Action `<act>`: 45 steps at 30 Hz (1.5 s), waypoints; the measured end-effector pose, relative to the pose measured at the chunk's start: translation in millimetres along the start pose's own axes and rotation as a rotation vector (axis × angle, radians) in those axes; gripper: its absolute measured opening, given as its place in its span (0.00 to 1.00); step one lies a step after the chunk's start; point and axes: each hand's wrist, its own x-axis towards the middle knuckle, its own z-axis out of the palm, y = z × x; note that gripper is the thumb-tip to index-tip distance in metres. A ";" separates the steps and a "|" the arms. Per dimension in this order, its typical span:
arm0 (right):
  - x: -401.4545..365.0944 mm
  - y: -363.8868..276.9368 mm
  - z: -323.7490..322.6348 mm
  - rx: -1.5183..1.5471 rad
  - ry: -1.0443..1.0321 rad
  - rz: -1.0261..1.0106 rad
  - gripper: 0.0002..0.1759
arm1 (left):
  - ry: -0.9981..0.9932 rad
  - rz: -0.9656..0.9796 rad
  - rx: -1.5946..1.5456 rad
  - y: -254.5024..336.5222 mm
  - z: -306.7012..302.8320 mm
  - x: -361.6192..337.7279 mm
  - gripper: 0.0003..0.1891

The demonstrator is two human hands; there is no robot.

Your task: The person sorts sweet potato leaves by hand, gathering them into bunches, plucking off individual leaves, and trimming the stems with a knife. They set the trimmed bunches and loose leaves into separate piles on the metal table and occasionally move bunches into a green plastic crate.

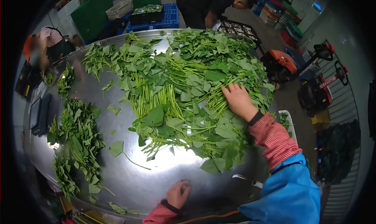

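A broad heap of leafy greens with long stems (156,100) covers the middle and far side of the metal table (129,185). My right hand (239,101) lies on the heap's right part, fingers stretched over a bundle of stems and touching them; its fingertips partly sink among the leaves. Near the table's front edge rests my left hand (179,194), its fingers curled in, with no greens in it. A small knife (239,177) lies right of that hand, partly hidden by my blue sleeve. One loose leaf on a stem (116,148) lies left of the heap.
Another row of greens (80,141) runs along the table's left side, beside a dark scale-like device (40,114). A person (201,6) bends over a crate (239,30) beyond the table; another person (56,41) is at far left. Pallet jacks (313,75) stand right.
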 end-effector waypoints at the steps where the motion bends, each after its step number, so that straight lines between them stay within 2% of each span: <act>1: 5.0 -2.8 9.8 -0.025 -0.067 0.009 0.11 | 0.000 -0.003 0.011 -1.6 0.8 0.2 0.11; 4: 18.7 -11.3 29.0 -0.027 -0.217 0.012 0.13 | -0.018 -0.052 -0.043 -3.3 1.3 0.3 0.11; 7: 11.0 -4.9 13.8 0.127 -0.096 0.005 0.16 | -0.007 -0.053 -0.051 -3.2 0.2 2.5 0.10; 8: 5.9 -0.2 7.7 0.249 -0.074 0.050 0.18 | 0.012 -0.063 -0.063 -3.4 0.5 3.2 0.10; 11: 2.0 17.2 -28.0 0.368 -0.072 0.196 0.20 | 0.050 -0.069 -0.069 -5.8 3.1 5.1 0.10; 12: 2.5 27.7 -31.0 0.363 0.000 0.222 0.21 | 0.052 -0.057 -0.048 -8.4 3.6 5.0 0.09; 15: 35.3 41.6 -65.5 0.291 0.182 0.251 0.18 | 0.058 -0.034 -0.034 -15.5 7.6 3.5 0.08; 17: 71.0 34.6 -79.6 0.369 0.218 0.239 0.16 | 0.087 0.011 -0.034 -11.3 3.8 6.4 0.08; 19: 112.5 13.6 -70.3 0.491 0.143 0.254 0.16 | 0.148 0.091 -0.028 5.8 -6.4 9.9 0.08; 21: 149.7 -4.9 -36.3 0.494 0.148 0.179 0.18 | 0.134 0.088 -0.004 4.4 -6.6 9.2 0.07; 23: 180.3 -19.2 23.5 0.629 0.137 0.102 0.25 | 0.130 0.092 0.013 -1.7 -2.2 6.0 0.06; 26: 210.1 -41.9 57.5 0.722 -0.173 0.175 0.37 | 0.109 0.050 -0.048 -3.6 0.3 4.0 0.07; 29: 216.6 -52.5 63.8 0.752 -0.364 0.231 0.48 | 0.120 0.054 -0.085 0.9 -3.1 6.2 0.07; 30: 215.9 -48.5 67.2 0.767 -0.397 0.200 0.56 | 0.123 0.063 -0.084 -0.1 -3.0 7.1 0.07; 34: 205.2 -24.8 63.5 1.063 -0.441 0.192 0.66 | 0.113 0.065 -0.093 2.2 -4.2 7.0 0.07; 37: 190.3 -21.0 40.7 0.953 -0.494 0.046 0.65 | 0.134 0.113 -0.083 2.9 -4.5 9.3 0.07; 38: 182.5 -30.2 40.0 0.640 -0.412 -0.022 0.64 | 0.149 0.137 -0.075 3.0 -4.0 9.2 0.07; 39: 173.2 -42.4 29.1 0.502 -0.366 -0.025 0.60 | 0.148 0.135 -0.061 2.4 -3.4 8.5 0.07; 41: 168.6 -52.3 27.4 0.399 -0.333 -0.001 0.54 | 0.149 0.133 -0.032 2.1 -2.4 7.8 0.07; 44: 168.9 -44.0 47.2 0.551 -0.252 0.086 0.47 | 0.025 0.022 -0.053 6.9 -9.5 10.6 0.08; 45: 169.6 -37.0 53.1 0.681 -0.209 0.116 0.42 | 0.015 0.054 -0.072 9.1 -12.1 13.4 0.09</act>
